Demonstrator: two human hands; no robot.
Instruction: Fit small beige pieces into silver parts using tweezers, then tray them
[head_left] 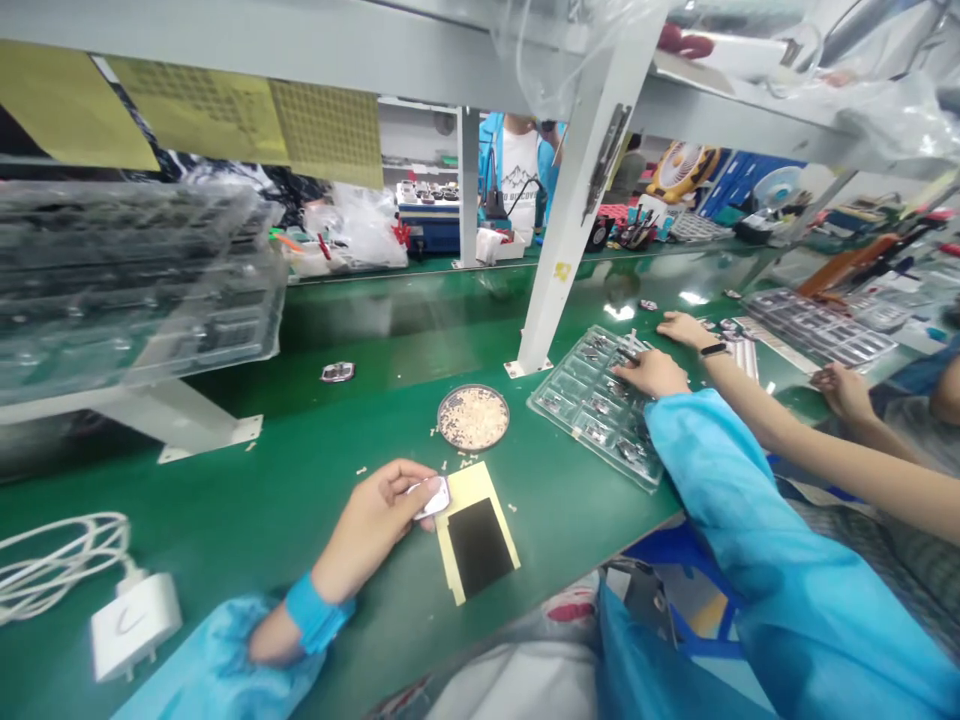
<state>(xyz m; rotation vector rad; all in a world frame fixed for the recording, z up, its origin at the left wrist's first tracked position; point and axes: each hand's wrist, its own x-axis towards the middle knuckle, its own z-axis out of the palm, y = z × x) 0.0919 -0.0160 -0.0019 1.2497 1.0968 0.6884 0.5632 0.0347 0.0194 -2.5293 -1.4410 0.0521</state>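
Note:
My left hand [386, 505] is closed, thumb and fingers pinching a small white, rounded flat piece [433, 497] above the green bench. Just beside it lies a yellow sheet with a black rectangle [480, 545] on it. A round dish of tiny pale pieces [473, 417] sits a little farther back, with several such bits scattered around it. Reaching right, my right hand [656, 373] is over a clear compartment tray [574, 385] holding small dark and metallic parts. Its fingers are closed near a dark, thin item, which I cannot identify.
A white charger [135, 625] with a coiled cable lies at left. Stacked clear trays [142, 290] stand on a raised shelf behind. A slanted white post [574, 200] rises mid-bench. At right, a co-worker's arm [795, 415] reaches close beside my right sleeve.

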